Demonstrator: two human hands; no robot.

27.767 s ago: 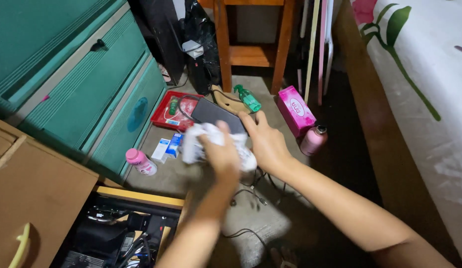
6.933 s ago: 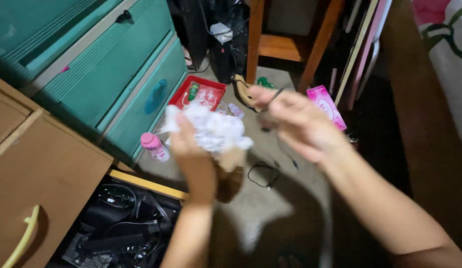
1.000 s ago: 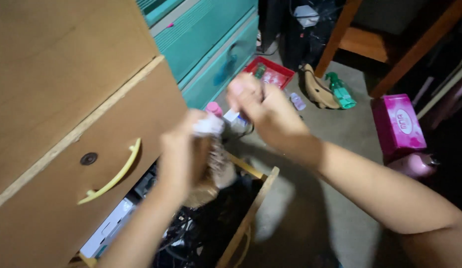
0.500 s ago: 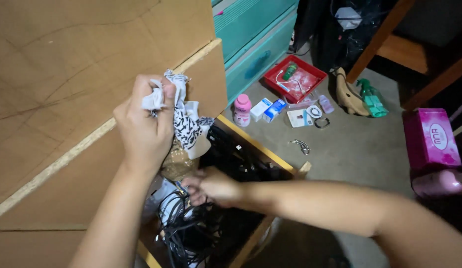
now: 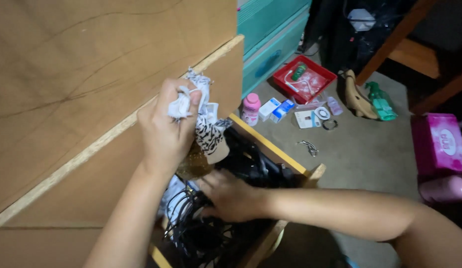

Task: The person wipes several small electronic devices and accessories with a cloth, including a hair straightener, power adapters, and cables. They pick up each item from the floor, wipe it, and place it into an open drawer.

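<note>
Left hand is clenching a crumpled white and black-patterned cloth bundle, raised above the open bottom drawer of the wooden cabinet; right hand is reaching into the drawer, fingers spread flat on tangled black cables, gripping nothing that I can make out; judged step: making room among the cables; next move calls for a cleared pocket before lowering the bundle.
</note>
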